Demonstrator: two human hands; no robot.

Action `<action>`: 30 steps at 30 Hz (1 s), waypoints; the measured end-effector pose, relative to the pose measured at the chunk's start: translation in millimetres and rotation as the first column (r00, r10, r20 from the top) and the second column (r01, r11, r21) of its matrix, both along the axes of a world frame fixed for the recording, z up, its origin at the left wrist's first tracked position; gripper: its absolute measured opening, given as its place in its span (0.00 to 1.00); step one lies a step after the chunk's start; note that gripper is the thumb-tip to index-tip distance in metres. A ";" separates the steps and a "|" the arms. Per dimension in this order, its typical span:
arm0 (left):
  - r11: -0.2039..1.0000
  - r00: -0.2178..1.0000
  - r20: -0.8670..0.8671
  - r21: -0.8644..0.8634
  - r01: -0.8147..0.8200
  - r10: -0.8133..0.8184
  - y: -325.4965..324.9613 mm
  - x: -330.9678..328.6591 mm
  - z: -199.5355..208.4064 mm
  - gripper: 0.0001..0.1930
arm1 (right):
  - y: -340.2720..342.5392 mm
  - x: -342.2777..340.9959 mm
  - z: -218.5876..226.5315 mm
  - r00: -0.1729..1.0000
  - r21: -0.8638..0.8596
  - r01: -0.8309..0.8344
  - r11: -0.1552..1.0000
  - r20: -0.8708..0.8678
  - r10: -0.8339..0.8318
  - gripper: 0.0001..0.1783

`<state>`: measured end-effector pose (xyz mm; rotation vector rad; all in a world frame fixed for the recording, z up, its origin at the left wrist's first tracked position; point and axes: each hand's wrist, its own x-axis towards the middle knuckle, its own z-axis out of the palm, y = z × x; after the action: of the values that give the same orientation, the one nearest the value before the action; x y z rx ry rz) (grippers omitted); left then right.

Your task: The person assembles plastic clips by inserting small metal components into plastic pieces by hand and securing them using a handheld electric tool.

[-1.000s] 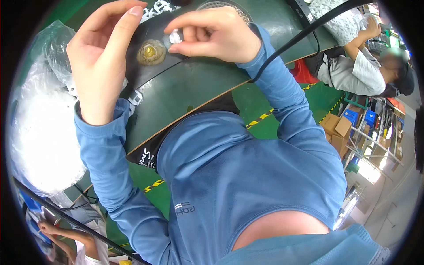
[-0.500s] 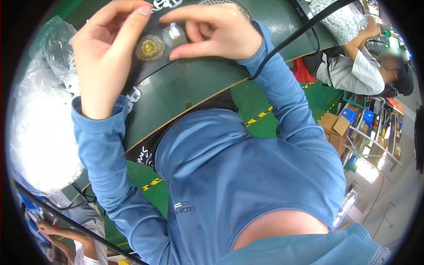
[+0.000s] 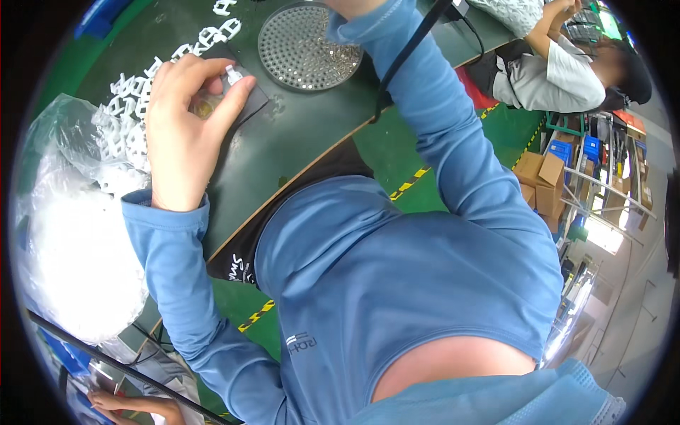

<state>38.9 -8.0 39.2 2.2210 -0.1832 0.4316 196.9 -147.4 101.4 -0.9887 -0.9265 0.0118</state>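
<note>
My left hand (image 3: 185,124) is over a dark mat (image 3: 249,106) on the green table, thumb and forefinger bent round a small white plastic part (image 3: 233,74). This part is at a small translucent block, mostly covered by the fingers. Under the palm a round, clear-walled piece with a yellow centre (image 3: 204,108) shows in part. My right hand (image 3: 354,6) reaches past the top edge of the picture, beyond a round tray with a dimpled bottom (image 3: 287,67). Only its wrist end shows; its fingers are out of sight. Small shiny metal bits (image 3: 343,58) lie on the tray's right side.
Several white plastic clips (image 3: 124,131) are heaped beyond and left of my left hand. A big clear bag of white pieces (image 3: 78,241) fills the left side. A black cable (image 3: 414,53) crosses near my right arm. Another person (image 3: 559,78) works at the far right.
My right hand has moved away, up past the tray to the picture's edge. My left hand has come down over the mat, onto the white part. The view has shifted, showing more table.
</note>
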 end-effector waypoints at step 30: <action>0.996 0.999 0.046 0.086 0.006 -0.010 -3.6 1.6 2.8 0.11 | -46.9 -49.3 -2.1 0.977 -0.103 0.148 0.984 -0.137 -0.162 0.20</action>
<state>40.6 -11.6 42.0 2.2943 -0.2395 0.4798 147.5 -194.3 99.3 -1.1292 -0.7189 -0.0053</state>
